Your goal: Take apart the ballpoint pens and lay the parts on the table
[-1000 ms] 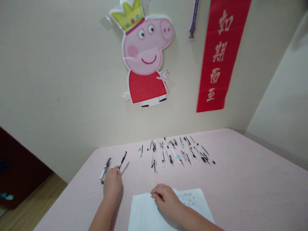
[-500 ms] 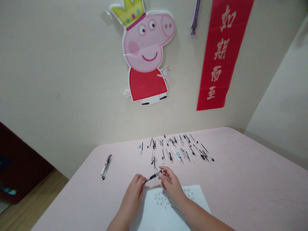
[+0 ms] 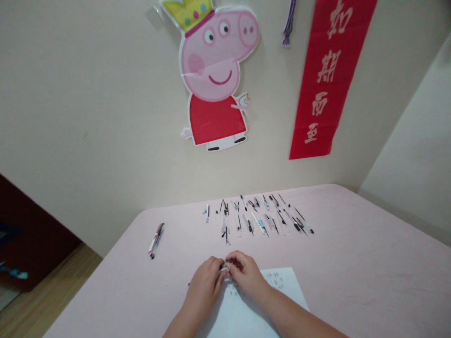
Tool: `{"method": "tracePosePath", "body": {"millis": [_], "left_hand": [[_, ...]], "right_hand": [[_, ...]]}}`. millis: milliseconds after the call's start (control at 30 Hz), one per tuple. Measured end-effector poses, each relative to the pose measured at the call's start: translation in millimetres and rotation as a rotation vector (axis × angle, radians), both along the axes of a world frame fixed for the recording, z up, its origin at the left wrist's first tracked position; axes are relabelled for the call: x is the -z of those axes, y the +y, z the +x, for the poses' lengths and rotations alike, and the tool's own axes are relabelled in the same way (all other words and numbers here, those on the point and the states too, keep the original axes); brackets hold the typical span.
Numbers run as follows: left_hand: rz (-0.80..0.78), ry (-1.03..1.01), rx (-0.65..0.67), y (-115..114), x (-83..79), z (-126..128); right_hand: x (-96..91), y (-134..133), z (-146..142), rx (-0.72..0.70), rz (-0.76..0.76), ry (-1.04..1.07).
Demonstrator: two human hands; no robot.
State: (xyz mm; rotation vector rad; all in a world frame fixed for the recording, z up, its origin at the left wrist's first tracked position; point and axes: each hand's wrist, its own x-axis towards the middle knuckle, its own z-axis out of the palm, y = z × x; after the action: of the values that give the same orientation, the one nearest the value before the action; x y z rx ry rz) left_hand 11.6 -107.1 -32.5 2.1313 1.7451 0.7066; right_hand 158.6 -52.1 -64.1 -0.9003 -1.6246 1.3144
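Note:
A black and clear pen [image 3: 223,266] is pinched between my two hands, mostly hidden by the fingers. My left hand [image 3: 204,285] is closed around one part, and a small dark end shows past its outer side. My right hand [image 3: 247,276] closes its fingers on the other end, close against the left fingertips. Beneath the hands lies a white sheet of paper [image 3: 243,314] with handwritten characters, partly covered by the right hand and forearm.
Rows of pen parts [image 3: 260,218], such as barrels, refills and caps, lie toward the back of the pink-covered table [image 3: 359,263]. A few whole pens [image 3: 156,241] rest together at the left. Behind the table rises a wall with a pig cutout [image 3: 218,117] and a red banner [image 3: 326,94].
My hands have come together over the pen, which showed clearly between them before. The left hand slid right and the right hand moved slightly left and down.

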Motion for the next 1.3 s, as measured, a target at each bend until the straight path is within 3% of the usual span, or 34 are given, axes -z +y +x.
{"method": "tracePosePath", "body": {"millis": [367, 1300], "left_hand": [[-0.03, 0.01, 0.005, 1.5, 4.6, -3.2], [-0.119, 0.058, -0.003, -0.1, 4.4, -5.3]], "right_hand": [[-1.3, -1.1, 2.5, 0.014, 0.14, -0.147], [-0.1, -2.5, 3.5, -0.025, 0.087, -0.147]]}}
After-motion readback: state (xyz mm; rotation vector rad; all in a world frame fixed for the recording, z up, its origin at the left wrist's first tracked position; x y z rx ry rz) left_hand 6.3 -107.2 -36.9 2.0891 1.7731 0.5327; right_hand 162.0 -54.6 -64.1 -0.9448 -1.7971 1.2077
